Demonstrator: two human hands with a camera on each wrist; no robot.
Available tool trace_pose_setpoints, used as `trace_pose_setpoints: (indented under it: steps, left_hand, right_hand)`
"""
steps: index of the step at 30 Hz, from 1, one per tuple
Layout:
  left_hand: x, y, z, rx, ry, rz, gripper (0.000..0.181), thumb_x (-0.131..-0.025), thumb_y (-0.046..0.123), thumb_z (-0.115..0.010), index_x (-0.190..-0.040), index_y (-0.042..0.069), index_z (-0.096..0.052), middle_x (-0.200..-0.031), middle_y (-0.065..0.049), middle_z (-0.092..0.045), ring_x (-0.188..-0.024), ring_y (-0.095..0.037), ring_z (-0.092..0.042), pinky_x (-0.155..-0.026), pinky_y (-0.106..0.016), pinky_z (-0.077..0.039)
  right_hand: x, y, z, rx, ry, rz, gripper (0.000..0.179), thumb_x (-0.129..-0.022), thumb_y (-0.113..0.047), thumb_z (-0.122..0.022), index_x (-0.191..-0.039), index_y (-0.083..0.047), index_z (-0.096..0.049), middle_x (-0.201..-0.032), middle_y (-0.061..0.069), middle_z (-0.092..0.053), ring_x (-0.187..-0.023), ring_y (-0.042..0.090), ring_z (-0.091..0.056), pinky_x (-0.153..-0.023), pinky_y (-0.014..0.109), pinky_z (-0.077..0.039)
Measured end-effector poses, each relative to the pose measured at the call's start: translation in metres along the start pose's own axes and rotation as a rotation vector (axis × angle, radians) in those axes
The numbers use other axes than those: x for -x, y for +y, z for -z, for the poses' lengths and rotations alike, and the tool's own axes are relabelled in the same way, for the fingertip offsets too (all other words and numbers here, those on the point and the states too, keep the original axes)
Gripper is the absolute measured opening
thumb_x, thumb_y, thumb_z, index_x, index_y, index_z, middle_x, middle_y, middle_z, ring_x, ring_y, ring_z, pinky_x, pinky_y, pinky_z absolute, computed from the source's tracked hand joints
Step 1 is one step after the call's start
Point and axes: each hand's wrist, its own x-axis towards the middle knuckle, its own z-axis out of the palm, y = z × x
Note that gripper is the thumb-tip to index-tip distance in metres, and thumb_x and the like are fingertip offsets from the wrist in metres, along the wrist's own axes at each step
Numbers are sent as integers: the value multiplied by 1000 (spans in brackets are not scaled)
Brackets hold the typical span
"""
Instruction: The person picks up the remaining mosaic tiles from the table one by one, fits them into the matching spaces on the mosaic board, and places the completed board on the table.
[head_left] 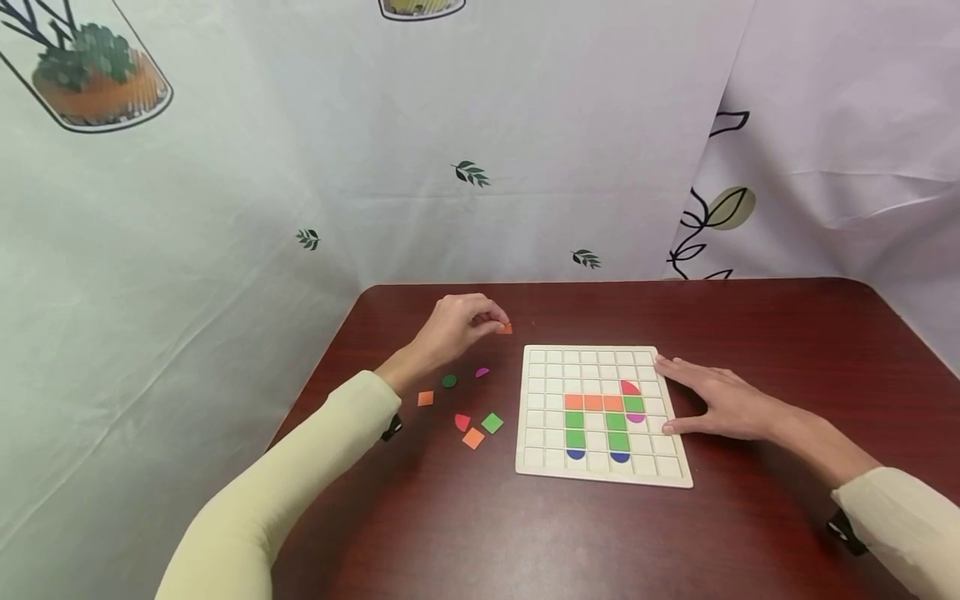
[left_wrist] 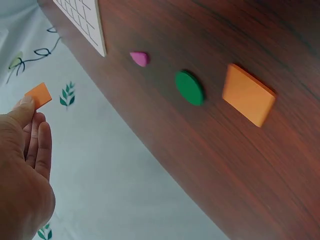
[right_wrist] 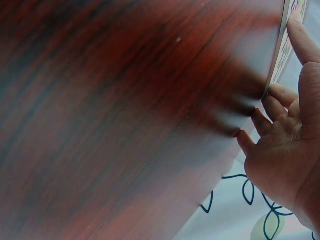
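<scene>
Between thumb and fingers, my left hand (head_left: 459, 323) pinches an orange square tile (left_wrist: 39, 95) in the air, beyond the board's far left corner. My right hand (head_left: 720, 402) rests at the right edge of the white grid board (head_left: 542, 460), thumb and fingertips touching its rim. In the board's cells lie orange squares (head_left: 593, 403), green squares (head_left: 575, 420), a red quarter-round (head_left: 629, 388), a purple half-round (head_left: 635, 418) and two blue half-rounds (head_left: 575, 454). In the right wrist view, the right fingers are spread along the board's side.
Loose tiles lie left of the board on the dark wooden table (head_left: 450, 533): a green circle (head_left: 449, 381), a purple piece (head_left: 482, 372), orange squares (head_left: 426, 398), a red quarter-round (head_left: 462, 422) and a green square (head_left: 492, 423). A patterned white cloth (head_left: 525, 167) hangs behind the table.
</scene>
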Motion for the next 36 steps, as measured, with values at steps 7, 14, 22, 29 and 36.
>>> trace_pose_setpoints:
  steps: [7,14,22,29,36]
  left_hand:
    - [-10,14,-13,3,-14,-17,11,-92,13,-85,-103,16,-81,-97,8,-76,-87,-4,-69,-81,-22,-57]
    - [-19,28,-27,35,-25,-46,10,-93,13,-84,-103,16,-81,-98,8,-76,-88,-3,-70,-82,-20,-57]
    - [-30,45,-47,54,-60,-58,10,-95,13,-82,-104,18,-82,-98,9,-76,-88,-2,-68,-81,-18,-55]
    - [-36,55,-63,75,-103,-72,10,-97,17,-81,-106,20,-83,-98,11,-77,-87,-1,-66,-78,-17,-53]
    - [-41,64,-75,90,-131,-55,10,-97,19,-81,-106,19,-83,-99,10,-77,-86,-2,-65,-76,-17,-52]
  right_hand:
    - [0,1,-1,3,4,5,112,-81,-73,-79,-161,-4,-43,-166,22,-40,-151,49,-34,-110,72,-34]
    - [1,1,0,2,8,6,112,-81,-73,-79,-161,-3,-43,-165,22,-40,-151,50,-34,-110,73,-34]
    - [2,0,0,0,7,2,112,-82,-72,-79,-161,-3,-42,-166,22,-40,-151,49,-34,-110,72,-33]
    - [1,0,-1,10,13,8,111,-82,-72,-79,-161,-3,-43,-165,22,-40,-151,49,-35,-110,72,-34]
    - [1,0,0,9,12,5,111,-82,-72,-79,-161,-3,-43,-165,22,-40,-151,49,-35,-110,72,-34]
